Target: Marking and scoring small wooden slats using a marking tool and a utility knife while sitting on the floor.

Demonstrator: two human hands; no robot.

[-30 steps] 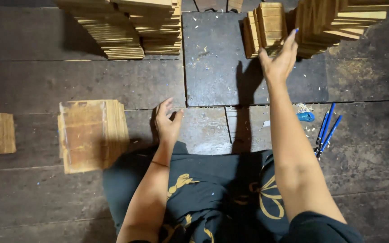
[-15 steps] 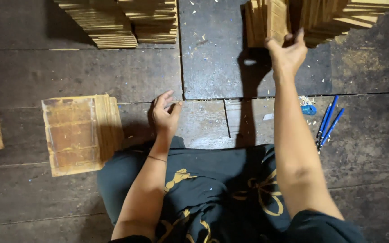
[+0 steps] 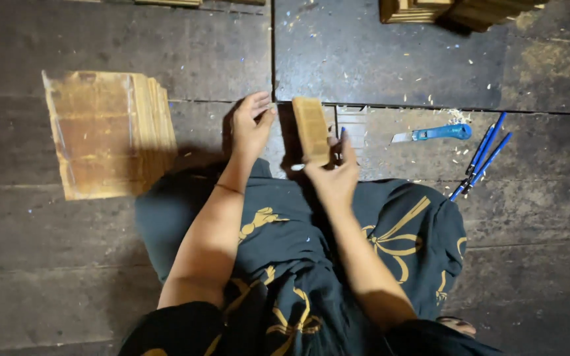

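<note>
Pulled back, right hand holds wooden piece lengthwise, pointing away.

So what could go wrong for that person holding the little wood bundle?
The right hand grips only the bottom end of the wooden bundle, so slats might slide out and scatter. The left hand is open beside it, not supporting it. The blue utility knife lies on the floor with its blade out, close enough that a careless reach could mean a cut.

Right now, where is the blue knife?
In the head view, the blue knife lies on the dark wooden floor to the person's right, just left of the blue pens and beyond the right hand.
</note>
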